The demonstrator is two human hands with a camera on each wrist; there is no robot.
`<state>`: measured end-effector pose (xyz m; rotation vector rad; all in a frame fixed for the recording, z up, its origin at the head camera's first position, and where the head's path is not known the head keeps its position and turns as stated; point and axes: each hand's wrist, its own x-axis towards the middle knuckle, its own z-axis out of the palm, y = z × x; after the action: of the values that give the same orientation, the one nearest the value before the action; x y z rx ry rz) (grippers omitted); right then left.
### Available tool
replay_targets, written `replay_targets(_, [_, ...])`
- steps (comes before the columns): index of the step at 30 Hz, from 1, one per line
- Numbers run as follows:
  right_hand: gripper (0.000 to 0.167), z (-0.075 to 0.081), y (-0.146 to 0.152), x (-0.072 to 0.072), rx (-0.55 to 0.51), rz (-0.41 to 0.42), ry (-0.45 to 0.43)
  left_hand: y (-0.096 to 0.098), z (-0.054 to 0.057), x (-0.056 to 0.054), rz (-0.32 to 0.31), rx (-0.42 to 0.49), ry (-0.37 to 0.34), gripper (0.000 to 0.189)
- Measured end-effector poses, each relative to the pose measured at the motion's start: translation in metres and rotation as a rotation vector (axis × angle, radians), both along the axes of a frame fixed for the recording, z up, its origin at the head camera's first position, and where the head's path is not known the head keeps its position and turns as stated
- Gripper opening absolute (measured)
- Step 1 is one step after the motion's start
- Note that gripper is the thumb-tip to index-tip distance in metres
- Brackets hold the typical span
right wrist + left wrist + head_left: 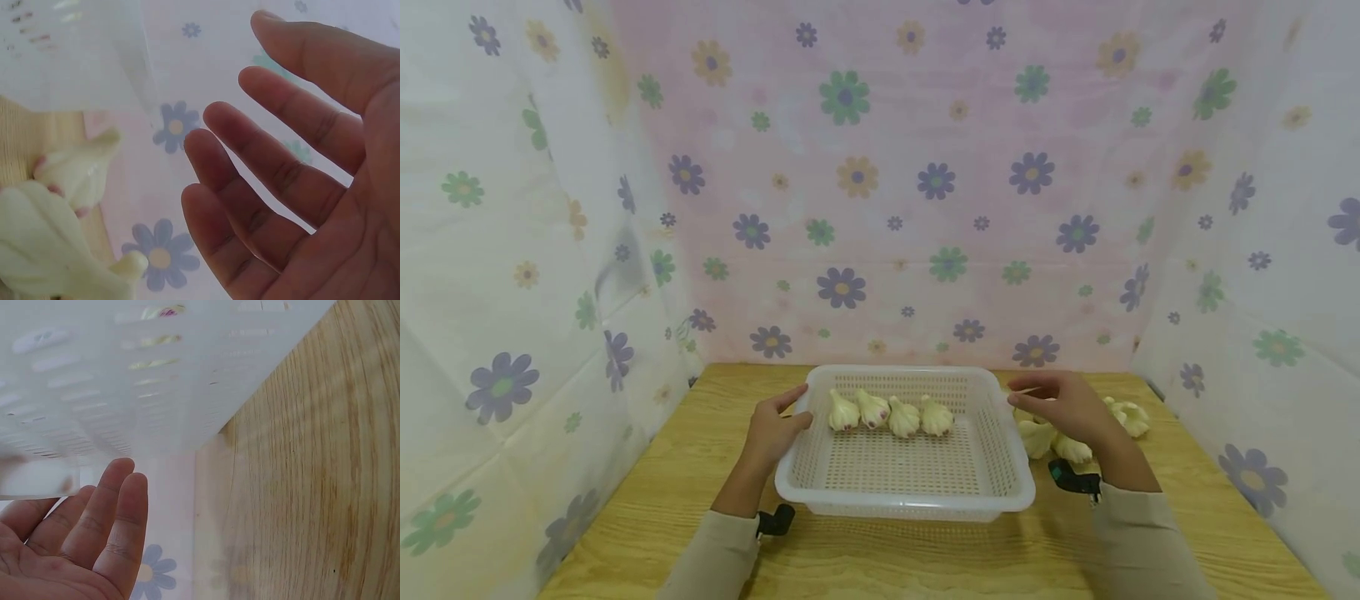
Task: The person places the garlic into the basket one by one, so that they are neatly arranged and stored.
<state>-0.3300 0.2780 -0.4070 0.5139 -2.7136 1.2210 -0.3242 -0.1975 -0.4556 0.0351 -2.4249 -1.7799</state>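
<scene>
A white plastic basket (pixel 902 502) with slotted walls stands in front of me. Several garlic bulbs (pixel 904 417) lie in a row towards its back. My left hand (pixel 772 429) holds the basket's left rim, thumb over the top and fingers beneath; the left wrist view shows those fingers (pixel 128 512) below the rim. My right hand (pixel 1063 406) hovers by the right rim, holding nothing. Its fingers (pixel 234 131) are spread and slightly bent, apart from the basket in the right wrist view. More garlic bulbs (pixel 1072 450) lie under and beside this hand, partly hidden by it.
The basket and loose bulbs are on a wood-grain table (pixel 880 558). Flower-patterned cloth (pixel 895 250) hangs at the back and along both sides. Each wrist carries a small black device (pixel 777 520).
</scene>
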Motion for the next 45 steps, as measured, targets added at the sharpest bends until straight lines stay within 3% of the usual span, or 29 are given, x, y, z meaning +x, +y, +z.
replay_targets(9, [0.049,0.007,0.033,0.011,0.029,-0.142,0.017,-0.001,0.000,-0.002,0.005,0.002,-0.001,0.063])
replay_targets(20, [0.057,-0.012,0.076,0.014,0.105,-0.287,0.027,0.001,-0.002,-0.002,-0.002,0.004,0.009,0.062])
replay_targets(25, [0.059,-0.017,0.091,0.016,0.088,-0.380,0.015,0.001,-0.002,-0.002,0.003,0.003,0.009,0.061])
replay_targets(30, [0.070,-0.019,0.103,0.019,0.058,-0.440,-0.070,0.000,-0.003,-0.003,0.009,0.003,0.008,0.061])
replay_targets(45, [0.086,-0.026,0.131,0.020,0.109,-0.424,-0.297,0.001,-0.001,0.000,0.008,0.004,0.013,0.061])
